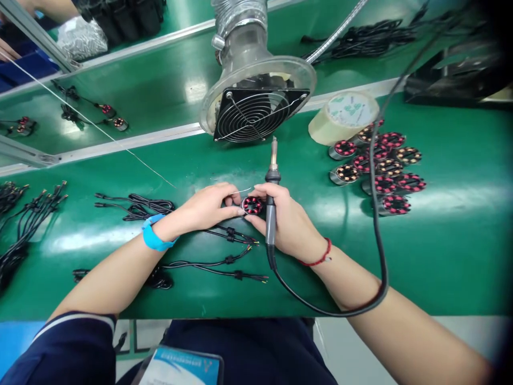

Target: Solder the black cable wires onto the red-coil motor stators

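Note:
Between the fingers of both hands sits a small round motor stator (252, 206) with pink-red windings and black slots facing up. My left hand (208, 207) is closed, its thumb at the stator's left side. A thin solder wire (240, 191) pokes out from its fingers above the stator. My right hand (289, 222) is wrapped round a soldering iron (271, 222), whose tip points away from me, off the stator. The thumb and fingertips of that hand also touch the stator's right side. Black cables (230, 233) with bared coloured ends lie just below the hands.
A fume extractor fan (252, 115) hangs beyond the iron's tip. Several stators (387, 184) stand at right beside a tape roll (343, 117). The iron's black cord (377, 214) loops over my right forearm. Cable bundles (28, 230) lie at left. Another person's hand (8, 51) shows top left.

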Demonstrator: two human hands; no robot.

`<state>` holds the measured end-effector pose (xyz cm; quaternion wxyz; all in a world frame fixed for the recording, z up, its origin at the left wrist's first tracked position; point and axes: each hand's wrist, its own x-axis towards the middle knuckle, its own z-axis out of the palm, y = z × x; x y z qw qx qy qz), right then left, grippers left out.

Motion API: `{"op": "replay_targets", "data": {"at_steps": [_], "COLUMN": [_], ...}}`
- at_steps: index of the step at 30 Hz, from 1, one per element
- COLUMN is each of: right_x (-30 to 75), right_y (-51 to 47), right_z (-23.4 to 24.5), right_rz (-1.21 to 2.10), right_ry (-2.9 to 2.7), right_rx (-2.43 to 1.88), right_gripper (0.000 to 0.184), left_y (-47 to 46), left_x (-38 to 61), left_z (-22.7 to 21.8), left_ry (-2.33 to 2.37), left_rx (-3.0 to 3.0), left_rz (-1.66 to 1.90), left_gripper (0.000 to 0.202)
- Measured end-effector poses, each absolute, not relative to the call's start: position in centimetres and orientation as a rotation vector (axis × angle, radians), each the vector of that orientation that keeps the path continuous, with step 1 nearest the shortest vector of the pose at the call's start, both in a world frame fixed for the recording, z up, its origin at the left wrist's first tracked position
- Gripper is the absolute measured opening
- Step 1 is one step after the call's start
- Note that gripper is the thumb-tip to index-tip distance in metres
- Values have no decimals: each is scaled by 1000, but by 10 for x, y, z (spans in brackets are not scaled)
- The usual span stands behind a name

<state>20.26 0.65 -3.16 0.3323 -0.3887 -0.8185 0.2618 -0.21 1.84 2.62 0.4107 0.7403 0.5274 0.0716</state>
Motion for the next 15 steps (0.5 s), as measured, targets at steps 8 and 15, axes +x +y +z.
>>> {"op": "replay_targets", "data": {"at_steps": [8, 15], "right_x": [205, 201], "right_y": [5, 6], "right_z": [-27, -26], "right_rz": [628, 626], "right_ry": [-2127, -2234], "right_rx": [-888, -911], "right_gripper": [49, 40], "left_y": [24, 24], "left_x": [-12, -5], "left_z": [25, 22], "left_ry": [1196, 1236], "left_rx": [1709, 1468], "left_rz": [369, 446], "left_gripper": [13, 9]}}
